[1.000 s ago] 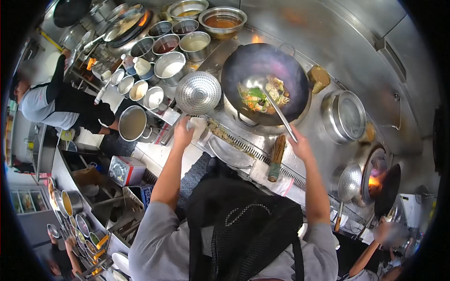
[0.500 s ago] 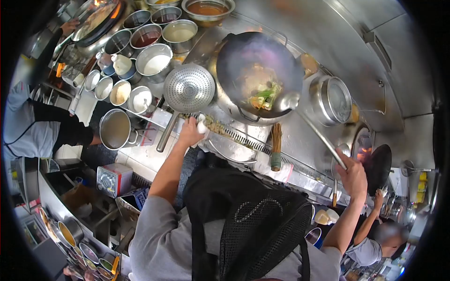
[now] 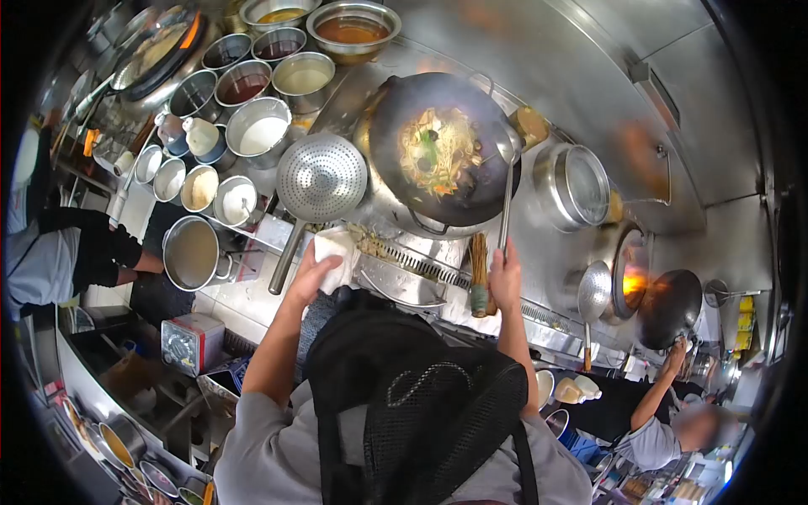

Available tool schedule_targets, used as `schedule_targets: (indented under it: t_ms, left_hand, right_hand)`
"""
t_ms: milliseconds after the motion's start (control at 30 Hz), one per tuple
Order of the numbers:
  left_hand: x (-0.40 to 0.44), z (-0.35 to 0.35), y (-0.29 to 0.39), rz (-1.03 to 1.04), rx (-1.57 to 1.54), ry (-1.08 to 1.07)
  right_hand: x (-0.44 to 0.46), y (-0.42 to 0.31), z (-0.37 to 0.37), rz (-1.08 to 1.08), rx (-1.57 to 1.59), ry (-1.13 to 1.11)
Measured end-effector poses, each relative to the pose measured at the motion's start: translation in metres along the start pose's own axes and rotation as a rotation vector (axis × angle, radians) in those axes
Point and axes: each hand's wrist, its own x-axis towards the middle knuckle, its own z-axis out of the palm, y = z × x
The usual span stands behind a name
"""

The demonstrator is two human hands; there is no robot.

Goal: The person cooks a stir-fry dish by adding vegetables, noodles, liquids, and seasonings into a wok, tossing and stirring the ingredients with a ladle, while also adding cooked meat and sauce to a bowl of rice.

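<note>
My left hand (image 3: pixel 316 271) is closed on a folded white cloth (image 3: pixel 336 251) in front of the stove edge, apart from the wok. A long metal ladle (image 3: pixel 506 206) is in my right hand (image 3: pixel 506 278), its fingers wrapped round the handle's lower end. The bowl of the ladle rests by the right rim of the black wok (image 3: pixel 488 195). Inside the wok lie noodle-like strands with greens and dark pieces (image 3: pixel 439 151). A bamboo brush (image 3: pixel 479 273) stands just left of my right hand. Near my left hand is a perforated strainer (image 3: pixel 321 178), handle toward me.
Metal pots of sauces (image 3: pixel 304 77) and small seasoning bowls (image 3: pixel 200 187) crowd the left. Right of the wok sits a lidded steel pot (image 3: pixel 581 187). Farther right, flame (image 3: pixel 633 282) burns beside another wok (image 3: pixel 671 310), held by a co-worker's hand (image 3: pixel 674 358).
My right hand and the ladle have swung left, and the ladle now points nearly straight up. My left hand has drawn back with the cloth. The wok's contents are more spread out.
</note>
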Motion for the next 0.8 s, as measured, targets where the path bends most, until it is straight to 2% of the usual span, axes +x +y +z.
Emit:
schedule_targets:
  t_ms: [33,67,100,167,233,333,433,500,567,700,767,800]
  left_hand:
    - [-0.003,-0.003,-0.001,0.001,0.005,-0.006]
    - [-0.006,-0.005,-0.003,-0.030,-0.085,-0.016]
    - [-0.009,-0.007,-0.004,-0.059,-0.176,-0.026]
    - [-0.009,-0.014,-0.013,-0.047,-0.209,-0.079]
    - [-0.017,-0.003,0.001,-0.033,-0.268,-0.102]
    - [-0.023,-0.007,0.008,-0.047,-0.265,-0.112]
    - [-0.026,-0.013,0.000,-0.038,-0.242,-0.077]
    - [-0.018,-0.016,-0.015,0.015,-0.213,0.034]
    - [-0.017,-0.014,-0.016,0.017,-0.192,0.014]
    - [-0.011,0.024,-0.022,-0.056,-0.248,0.069]
    - [-0.005,0.045,-0.021,-0.094,-0.281,0.049]
    - [0.005,0.049,-0.031,-0.063,-0.274,-0.022]
  right_hand:
    - [0.003,-0.004,0.011,-0.055,-0.066,0.067]
    - [0.016,0.019,0.026,-0.056,-0.062,0.072]
    - [0.038,0.060,0.048,-0.185,-0.121,0.077]
    - [0.013,0.004,0.058,-0.055,-0.066,-0.081]
    - [0.007,-0.014,0.046,0.053,0.347,-0.278]
    - [-0.008,-0.031,0.017,0.092,0.463,-0.287]
    - [0.015,-0.039,-0.003,0.005,0.332,-0.221]
    - [0.047,-0.028,-0.005,-0.019,0.242,-0.171]
    - [0.069,-0.022,0.004,-0.047,0.149,-0.121]
    - [0.079,-0.028,0.020,0.040,0.277,-0.241]
    - [0.070,-0.032,0.019,0.032,0.310,-0.434]
    - [0.061,-0.033,0.013,0.048,0.235,-0.445]
